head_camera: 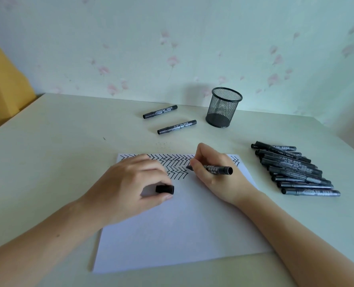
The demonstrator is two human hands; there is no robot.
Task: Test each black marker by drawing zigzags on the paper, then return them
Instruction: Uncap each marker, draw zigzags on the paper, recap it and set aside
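A white sheet of paper [178, 230] lies on the table, with rows of black zigzags [175, 165] along its top part. My right hand [215, 177] grips an uncapped black marker [217, 169], whose tip rests on the paper beside the zigzags. My left hand [130, 183] presses on the sheet and pinches the black marker cap [165, 189] between thumb and fingers. A pile of several capped black markers [294, 170] lies to the right of the paper. Two more capped markers, one [160, 111] farther back and one [177, 127] nearer, lie apart behind the sheet.
An empty black mesh pen cup [223, 107] stands at the back of the pale table [48, 152], near the flowered wall. A yellow curtain [0, 79] hangs at the far left. The table's right edge runs close behind the marker pile.
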